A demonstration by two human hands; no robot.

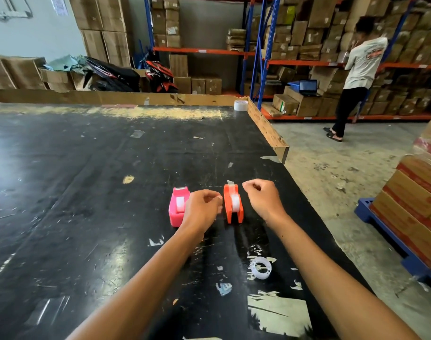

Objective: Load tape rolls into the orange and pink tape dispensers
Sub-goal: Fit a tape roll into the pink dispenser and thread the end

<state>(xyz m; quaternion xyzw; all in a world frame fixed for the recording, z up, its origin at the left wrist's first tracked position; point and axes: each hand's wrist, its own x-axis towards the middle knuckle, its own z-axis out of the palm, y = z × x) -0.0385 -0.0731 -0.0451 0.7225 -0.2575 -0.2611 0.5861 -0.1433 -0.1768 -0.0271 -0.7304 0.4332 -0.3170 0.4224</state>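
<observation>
A pink tape dispenser and an orange tape dispenser stand side by side on the black table, each with a whitish tape roll seated in it. My left hand hovers between them, fingers curled, and covers the pink dispenser's right side. My right hand is just right of the orange dispenser, fingers curled in a loose fist. I cannot see anything clearly held in either hand. An empty clear tape core lies on the table nearer to me, between my forearms.
A white tape roll sits at the table's far right corner by the cardboard rim. The table's right edge runs close to my right arm. A person stands at shelving on the right. Stacked boxes on a blue pallet are at right.
</observation>
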